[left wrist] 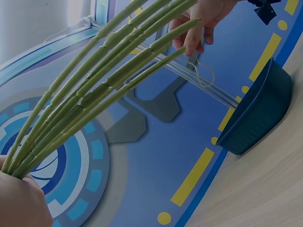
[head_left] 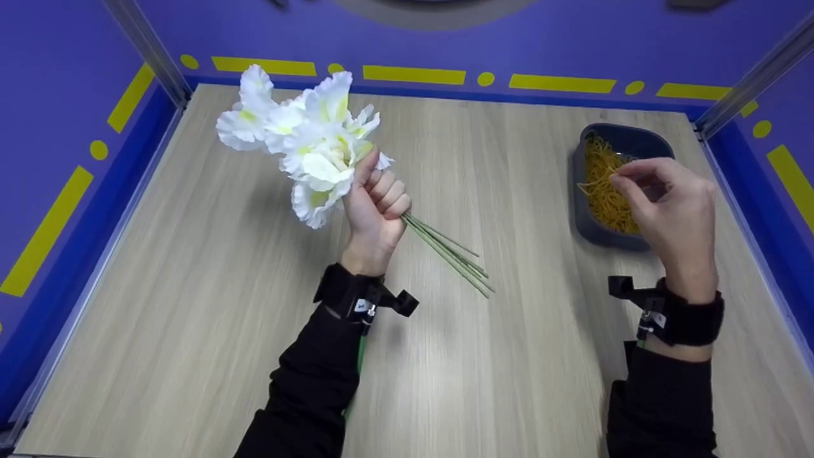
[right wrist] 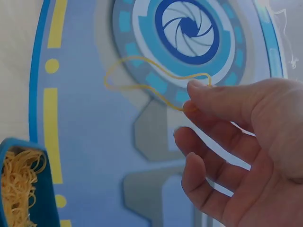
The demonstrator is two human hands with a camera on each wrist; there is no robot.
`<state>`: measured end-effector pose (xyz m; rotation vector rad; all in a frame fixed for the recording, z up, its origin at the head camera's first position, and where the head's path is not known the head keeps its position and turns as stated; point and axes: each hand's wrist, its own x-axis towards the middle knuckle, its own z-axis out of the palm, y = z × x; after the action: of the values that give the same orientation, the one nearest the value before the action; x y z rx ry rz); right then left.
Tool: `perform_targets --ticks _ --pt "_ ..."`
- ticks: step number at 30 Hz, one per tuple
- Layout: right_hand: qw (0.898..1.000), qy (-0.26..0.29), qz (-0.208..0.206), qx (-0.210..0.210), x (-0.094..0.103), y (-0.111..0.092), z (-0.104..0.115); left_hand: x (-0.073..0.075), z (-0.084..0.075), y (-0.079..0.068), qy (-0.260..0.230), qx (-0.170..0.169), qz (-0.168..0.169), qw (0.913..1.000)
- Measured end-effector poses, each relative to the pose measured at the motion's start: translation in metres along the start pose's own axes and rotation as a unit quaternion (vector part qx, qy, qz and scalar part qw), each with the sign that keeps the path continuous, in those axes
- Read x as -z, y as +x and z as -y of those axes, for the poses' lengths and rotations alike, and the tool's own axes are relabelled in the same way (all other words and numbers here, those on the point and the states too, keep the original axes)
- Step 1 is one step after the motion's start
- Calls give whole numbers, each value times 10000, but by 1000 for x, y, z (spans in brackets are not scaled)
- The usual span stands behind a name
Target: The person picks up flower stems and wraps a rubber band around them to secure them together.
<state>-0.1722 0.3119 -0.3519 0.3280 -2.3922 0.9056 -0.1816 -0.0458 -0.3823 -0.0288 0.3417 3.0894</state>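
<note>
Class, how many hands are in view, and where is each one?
2: the left hand grips the white flowers by their green stems; the right hand pinches a yellow band near the dark bin.

in the head view, a pale wood-grained tabletop spread from the centre down to 6 o'clock. a blue-purple back wall stood at 12 o'clock, lined low down with yellow dashes and yellow dots. similar marks ran along the left wall toward 9 o'clock and the right wall toward 3 o'clock. metal posts framed the corners at 10 and 2 o'clock. in the right wrist view, a round emblem with a white swirl sat at 1 o'clock, grey angular shapes reached toward 6 o'clock, and a thin white cord showed at 2 o'clock.
</note>
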Motion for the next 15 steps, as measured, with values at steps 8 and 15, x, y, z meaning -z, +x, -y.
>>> perform_targets --ticks 8,15 --pt "9912 243 779 1045 -13 -7 32 1 0 0 14 -31 -31 10000" --pt "9692 1019 1282 1837 -24 -16 56 1 0 1 45 -18 -54 10000"
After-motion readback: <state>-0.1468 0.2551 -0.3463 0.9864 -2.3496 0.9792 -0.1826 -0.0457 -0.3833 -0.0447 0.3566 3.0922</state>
